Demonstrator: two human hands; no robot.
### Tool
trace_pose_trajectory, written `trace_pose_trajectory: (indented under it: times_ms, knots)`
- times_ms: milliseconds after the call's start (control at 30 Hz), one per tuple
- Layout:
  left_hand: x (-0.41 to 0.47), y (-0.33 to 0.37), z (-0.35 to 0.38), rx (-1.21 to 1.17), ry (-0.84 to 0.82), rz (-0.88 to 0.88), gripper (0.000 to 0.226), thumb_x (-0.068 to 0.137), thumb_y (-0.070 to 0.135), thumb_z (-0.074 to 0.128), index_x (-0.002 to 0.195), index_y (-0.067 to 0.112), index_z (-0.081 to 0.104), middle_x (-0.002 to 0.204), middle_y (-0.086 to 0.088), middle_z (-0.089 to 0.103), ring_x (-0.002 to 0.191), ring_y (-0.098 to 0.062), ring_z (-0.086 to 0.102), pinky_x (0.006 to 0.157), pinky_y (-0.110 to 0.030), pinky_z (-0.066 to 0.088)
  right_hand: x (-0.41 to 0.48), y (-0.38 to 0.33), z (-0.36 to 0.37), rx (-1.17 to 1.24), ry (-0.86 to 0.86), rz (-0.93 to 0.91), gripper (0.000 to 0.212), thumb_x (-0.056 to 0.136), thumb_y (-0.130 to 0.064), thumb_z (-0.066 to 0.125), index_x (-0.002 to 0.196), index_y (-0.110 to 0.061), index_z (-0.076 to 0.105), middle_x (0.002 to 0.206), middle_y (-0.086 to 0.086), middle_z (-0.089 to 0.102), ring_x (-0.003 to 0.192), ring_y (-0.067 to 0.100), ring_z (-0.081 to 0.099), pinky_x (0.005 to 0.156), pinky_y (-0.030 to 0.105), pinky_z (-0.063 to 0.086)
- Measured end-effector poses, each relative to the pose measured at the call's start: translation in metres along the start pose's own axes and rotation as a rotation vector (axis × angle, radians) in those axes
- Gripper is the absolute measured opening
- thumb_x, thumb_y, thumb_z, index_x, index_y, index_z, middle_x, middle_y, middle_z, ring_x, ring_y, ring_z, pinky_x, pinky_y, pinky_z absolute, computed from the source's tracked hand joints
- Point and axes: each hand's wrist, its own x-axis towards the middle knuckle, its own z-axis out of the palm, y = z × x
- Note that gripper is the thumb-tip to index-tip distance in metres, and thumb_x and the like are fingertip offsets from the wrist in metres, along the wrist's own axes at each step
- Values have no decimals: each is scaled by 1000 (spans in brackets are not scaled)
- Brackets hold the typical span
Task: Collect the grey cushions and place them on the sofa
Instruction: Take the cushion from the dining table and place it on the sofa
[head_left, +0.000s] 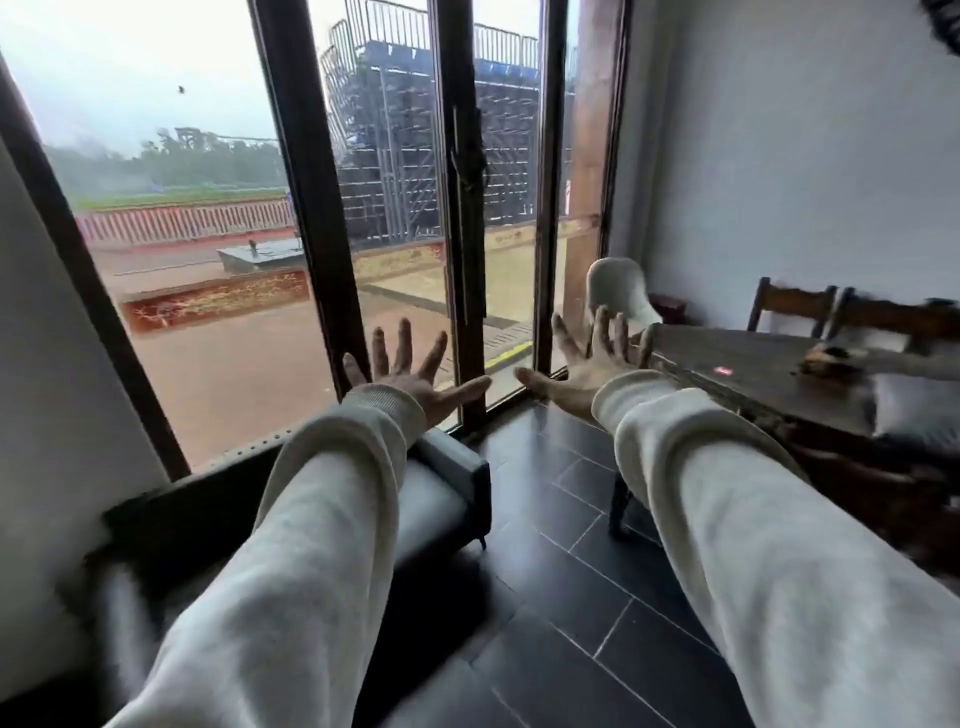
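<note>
Dark floor tiles (561, 582), tall dark-framed window (311, 208) ahead, pale wall to the right.

Left to right:
- Sofa (452, 478), dark grey, low at left under the window. Only one arm and part of the seat show; the sleeves cover the rest. No loose cushion visible on the exposed seat.
- Left hand (410, 379): arm stretched forward, palm up, fingers splayed wide, holding nothing, above the sofa arm in the frame.
- Right hand (587, 369): same posture, fingers fanned apart, empty.
- White chair (618, 293) behind the right hand, at the end of the wooden table (753, 374).
- Grey cushion (919, 410) at far right, below the table edge, probably on a seat; partly cut off and blurred. Only candidate seen.

Step, judged: collection not yet begun; nothing carried, nothing visibly placed.

Next move, judged: turn right, go round the table, grasp the cushion by its edges, carry it back to the sofa seat. Table corner and chairs crowd the path.

Writing: small red mark on the tabletop, unreadable. No legible text elsewhere.
</note>
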Motion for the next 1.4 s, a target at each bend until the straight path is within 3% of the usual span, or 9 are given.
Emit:
trace_pose_trajectory:
  times_ms: [100,367,500,633,767,1033,1267,1400]
  knots:
    - [27,65,24,-6,-22,80,122,48,111,9,156,58,-14,166,8,-37,153,-31,-35,117,-70,-19,10,66,5,-59,4,99,107,72,-103,15,157,-51,-25,165,11,-40,150,35,-39,108,62,-34]
    - [103,277,89,-17,-91,251,111,63,106,16,157,55,-15,167,6,-36,153,-32,-33,117,-69,-19,39,285,16,-43,-43,328,104,75,-101,11,158,-50,-24,166,14,-37,152,37,-36,115,66,-28]
    - [138,381,116,-41,-92,330,117,53,110,9,154,58,-21,168,6,-35,154,-31,-33,117,-71,-18,55,390,1,-45,-40,410,105,70,-104,8,155,-53,-27,166,12,-38,150,35,-40,110,62,-33]
    - [165,475,149,-33,-118,421,126,43,113,4,154,57,-21,166,7,-39,154,-31,-33,115,-70,-19,63,481,-8,-62,-57,505,107,68,-104,6,155,-52,-28,167,13,-36,152,36,-37,116,65,-27]
    - [193,556,191,-57,-137,506,129,39,114,0,152,58,-23,163,9,-43,153,-31,-35,113,-70,-21,75,558,-10,-70,-50,597,106,71,-103,6,158,-49,-24,169,15,-30,155,37,-31,118,66,-21]
    - [279,705,267,-80,-201,649,117,39,113,0,133,59,-44,162,9,-44,152,-31,-36,115,-69,-21,121,696,7,-119,-69,767,107,69,-104,3,157,-50,-25,170,13,-29,156,38,-28,118,64,-24]
    - [360,827,314,-112,-298,754,130,35,109,-12,149,52,-36,165,3,-42,153,-34,-34,118,-69,-17,180,808,8,-141,-131,941,110,67,-104,3,159,-49,-23,172,15,-25,157,38,-25,119,64,-22]
    - [412,882,331,-139,-328,749,116,60,107,10,148,50,-38,166,2,-40,153,-33,-33,119,-69,-16,221,862,5,-102,-121,987,112,64,-106,1,159,-49,-22,172,15,-24,157,37,-24,119,63,-21]
